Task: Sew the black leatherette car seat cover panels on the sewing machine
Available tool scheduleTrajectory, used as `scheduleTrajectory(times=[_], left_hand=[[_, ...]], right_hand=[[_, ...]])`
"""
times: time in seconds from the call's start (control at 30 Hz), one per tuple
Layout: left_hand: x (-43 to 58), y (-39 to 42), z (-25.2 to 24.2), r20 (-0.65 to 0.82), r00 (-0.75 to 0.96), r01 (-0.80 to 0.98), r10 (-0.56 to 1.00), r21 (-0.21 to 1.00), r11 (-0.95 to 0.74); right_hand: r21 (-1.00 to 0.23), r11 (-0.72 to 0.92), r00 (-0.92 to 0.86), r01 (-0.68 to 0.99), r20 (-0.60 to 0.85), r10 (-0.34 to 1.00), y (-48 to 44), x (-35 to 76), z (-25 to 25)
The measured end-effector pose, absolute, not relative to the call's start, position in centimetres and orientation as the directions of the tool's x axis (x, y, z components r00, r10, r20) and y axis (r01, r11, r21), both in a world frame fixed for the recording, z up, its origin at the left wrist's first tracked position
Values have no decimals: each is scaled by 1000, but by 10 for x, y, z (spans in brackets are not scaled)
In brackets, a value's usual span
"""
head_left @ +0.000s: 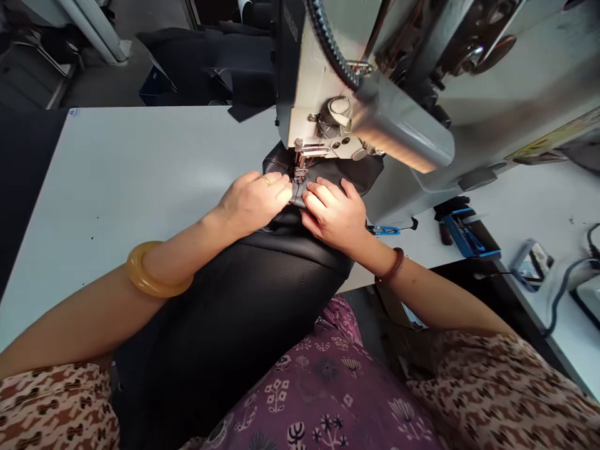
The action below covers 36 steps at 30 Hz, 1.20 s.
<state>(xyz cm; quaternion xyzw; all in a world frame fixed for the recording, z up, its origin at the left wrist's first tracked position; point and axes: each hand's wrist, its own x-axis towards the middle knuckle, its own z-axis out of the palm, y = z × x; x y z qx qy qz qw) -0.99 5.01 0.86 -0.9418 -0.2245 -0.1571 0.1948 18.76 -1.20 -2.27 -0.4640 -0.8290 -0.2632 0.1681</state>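
Left hand (pixel 253 201) and right hand (pixel 335 215): both pressed flat on black leather piece (pixel 244 294), no closed grip, beside presser foot (pixel 300 167) of sewing machine (pixel 375 81), on white counter (pixel 117 181).

The white table (pixel 117 181) bears a sewing machine (pixel 375 119), black leather (pixel 244 294), blue snips (pixel 384 230) and perhaps a phone (pixel 532 262).

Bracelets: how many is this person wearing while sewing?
2. An amber yellow bangle sits on the left forearm, and a dark brown beaded bracelet circles the right wrist. Both hands press black material by the needle. Sleeves could hide more.
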Motion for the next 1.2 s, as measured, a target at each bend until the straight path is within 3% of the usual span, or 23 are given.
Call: scheduleTrajectory(times=[0.17,0.47,0.73,0.93,1.07,1.2], left_hand=[[-2,37,2,435,815,555,384,-391,-734],[4,30,5,441,770,619,462,-337,-709],[10,25,3,443,733,675,516,-386,-629],[15,22,4,386,701,713,599,-359,-603],[19,21,4,325,671,741,666,-279,-611],[9,26,2,360,685,722,634,-214,-658]], right_hand=[[304,415,-514,858,485,707,-10,189,-19],[257,445,-513,858,452,730,-5,191,-16],[281,451,-531,847,492,690,1,195,-16],[251,461,-523,851,476,707,5,198,-18],[195,441,-481,876,423,768,1,194,-17],[147,434,-455,889,382,804,-7,184,-12]])
